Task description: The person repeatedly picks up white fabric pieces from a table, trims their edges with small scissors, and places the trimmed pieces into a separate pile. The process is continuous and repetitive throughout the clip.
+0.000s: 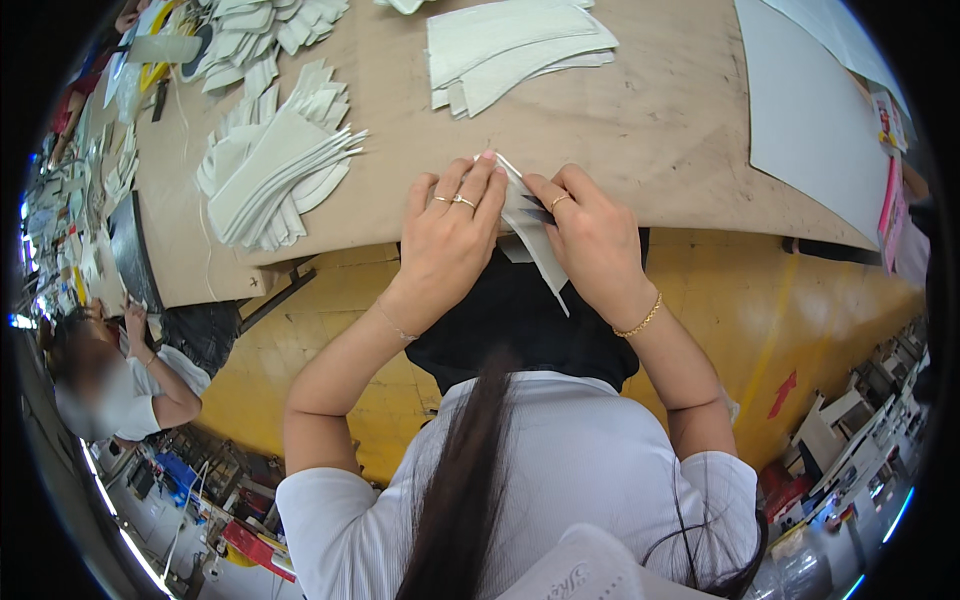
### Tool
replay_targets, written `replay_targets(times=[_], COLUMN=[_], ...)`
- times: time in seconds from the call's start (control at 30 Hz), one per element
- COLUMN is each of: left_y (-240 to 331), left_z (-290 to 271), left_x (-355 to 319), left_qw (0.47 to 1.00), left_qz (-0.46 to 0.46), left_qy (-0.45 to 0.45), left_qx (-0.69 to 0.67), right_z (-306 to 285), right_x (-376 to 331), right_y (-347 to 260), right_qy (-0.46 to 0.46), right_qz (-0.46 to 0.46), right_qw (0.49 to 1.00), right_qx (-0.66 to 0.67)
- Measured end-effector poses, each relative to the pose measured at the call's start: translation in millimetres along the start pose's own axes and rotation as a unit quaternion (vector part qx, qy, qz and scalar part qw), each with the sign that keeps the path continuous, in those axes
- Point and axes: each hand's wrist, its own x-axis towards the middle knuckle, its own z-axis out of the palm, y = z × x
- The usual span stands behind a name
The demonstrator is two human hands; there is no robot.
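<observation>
Both hands are pinching one white strip (535,240) at the table (660,130) edge — left hand (450,245) and right hand (590,240) close together, strip running diagonally toward her lap.

A red arrow marking (783,393) lies on the yellow floor at the right. A pink sheet (889,196) and small printed card (884,118) sit at the surface's right edge.
</observation>
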Motion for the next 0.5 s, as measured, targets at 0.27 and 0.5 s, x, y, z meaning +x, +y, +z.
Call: replay_targets(times=[0.27,0.5], left_y=[-5,-10], left_z=[4,5], left_x=[-3,0], left_qw=[0.996,0.992], left_qz=[-0.036,-0.033], left_qy=[0.026,0.036], left_qx=[-0.076,-0.115], right_z=[8,5], right_x=[1,0], right_y=[-6,-6], right_qy=[-0.001,-0.01], right_qz=[-0.07,-0.093], right_qw=[0.995,0.99], right_qx=[-0.076,-0.109])
